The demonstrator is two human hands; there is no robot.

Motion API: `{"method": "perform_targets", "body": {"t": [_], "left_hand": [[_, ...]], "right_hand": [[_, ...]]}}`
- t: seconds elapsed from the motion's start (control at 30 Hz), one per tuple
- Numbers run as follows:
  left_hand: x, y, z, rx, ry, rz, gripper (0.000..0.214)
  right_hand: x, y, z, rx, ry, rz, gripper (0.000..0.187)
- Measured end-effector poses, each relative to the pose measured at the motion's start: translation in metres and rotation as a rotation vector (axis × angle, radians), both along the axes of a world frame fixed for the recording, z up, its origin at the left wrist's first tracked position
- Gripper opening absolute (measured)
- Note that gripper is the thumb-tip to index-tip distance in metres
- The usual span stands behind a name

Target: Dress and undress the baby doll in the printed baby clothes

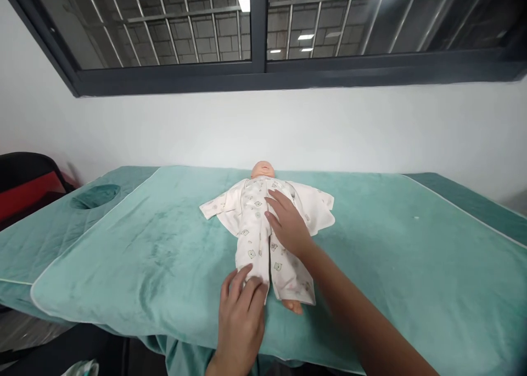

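Observation:
A baby doll (262, 169) lies on its back, its head toward the wall. It wears a white printed jacket (312, 206) with the sleeves spread to both sides, and white printed trousers (252, 241). My right hand (288, 225) rests on the doll's front around the waist, fingers stretched and apart. At the hem of the left-side trouser leg is my left hand (242, 310), its fingers bent over the cloth and hiding the foot there. From the other trouser leg a bare doll foot (293, 306) pokes out.
A green cover (391, 288) lies over the padded bed, which has a face hole (95, 196) on the left. A white wall (206, 129) and a dark-framed window (258, 79) stand behind. A red and black chair (31, 192) is at the far left.

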State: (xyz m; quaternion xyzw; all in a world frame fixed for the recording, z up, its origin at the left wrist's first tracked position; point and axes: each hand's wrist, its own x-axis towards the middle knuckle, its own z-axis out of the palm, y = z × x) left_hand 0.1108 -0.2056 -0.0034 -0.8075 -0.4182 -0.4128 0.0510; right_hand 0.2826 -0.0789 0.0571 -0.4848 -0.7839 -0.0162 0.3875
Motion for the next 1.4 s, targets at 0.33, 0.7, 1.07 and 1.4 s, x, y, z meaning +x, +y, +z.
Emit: {"method": "perform_targets", "body": {"t": [0.33,0.7,1.07,1.4], "left_hand": [[-0.010,-0.019,-0.012,0.013,-0.141,-0.164,0.031],[-0.040,0.113,-0.002,-0.261,0.210,0.181,0.039],[-0.033,0.131,-0.013,-0.201,0.259,0.120,0.034],[-0.037,0.118,-0.007,-0.203,0.211,0.071,0.024]], "right_hand": [[0.005,0.007,-0.023,-0.203,-0.124,-0.048,0.048],[0.074,-0.014,-0.059,-0.159,-0.144,-0.126,0.035],[0.093,-0.048,-0.068,-0.095,-0.312,-0.221,0.044],[0.103,-0.045,-0.052,-0.039,-0.428,-0.144,0.021]]}}
